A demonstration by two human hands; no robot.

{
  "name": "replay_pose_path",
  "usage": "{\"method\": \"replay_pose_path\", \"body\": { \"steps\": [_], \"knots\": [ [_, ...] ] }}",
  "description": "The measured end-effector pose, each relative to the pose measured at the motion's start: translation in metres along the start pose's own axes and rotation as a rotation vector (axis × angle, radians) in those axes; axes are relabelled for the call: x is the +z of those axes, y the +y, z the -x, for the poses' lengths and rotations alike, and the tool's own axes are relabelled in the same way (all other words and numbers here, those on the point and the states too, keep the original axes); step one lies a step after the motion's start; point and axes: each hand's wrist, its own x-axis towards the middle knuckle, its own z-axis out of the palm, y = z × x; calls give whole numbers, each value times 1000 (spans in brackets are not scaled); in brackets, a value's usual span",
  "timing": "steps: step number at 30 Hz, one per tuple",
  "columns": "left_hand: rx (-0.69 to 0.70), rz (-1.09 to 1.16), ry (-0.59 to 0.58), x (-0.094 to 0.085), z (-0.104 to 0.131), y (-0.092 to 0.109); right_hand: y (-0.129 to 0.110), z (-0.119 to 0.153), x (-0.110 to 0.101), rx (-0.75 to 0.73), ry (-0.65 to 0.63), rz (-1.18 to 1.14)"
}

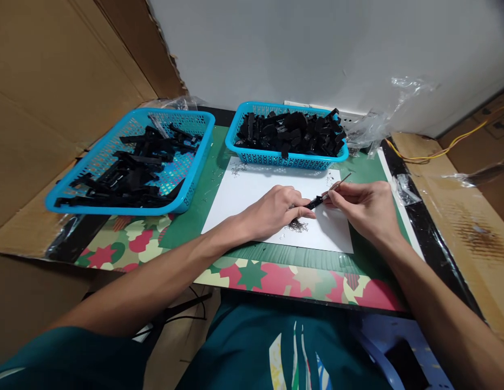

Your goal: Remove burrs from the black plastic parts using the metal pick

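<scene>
Over the white sheet (243,200), my left hand (278,210) is closed on a small black plastic part (315,203), whose end sticks out past the fingertips. My right hand (363,206) pinches a thin metal tool (343,181), its shaft pointing up and away. The fingertips of that hand meet the free end of the black part; the tool's working tip is too small to make out. A small heap of tiny metal pieces (297,225), perhaps springs or clips, lies on the sheet just under my left hand.
A blue basket (187,200) with long black parts stands at the left. Another blue basket (292,160), piled with black parts, sits at the back. More tiny metal bits (237,169) lie near it. Cardboard (466,216) and a yellow cable (455,142) are at the right.
</scene>
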Motion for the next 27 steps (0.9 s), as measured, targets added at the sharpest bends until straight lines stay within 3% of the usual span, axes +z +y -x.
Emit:
{"method": "replay_pose_path", "body": {
  "steps": [15, 27],
  "knots": [
    [6, 2, -5, -2, -1, 2, -4, 0, 3, -17, 12, 12],
    [-19, -45, -8, -9, 1, 4, 9, -9, 10, 137, -20, -341]
  ]
}}
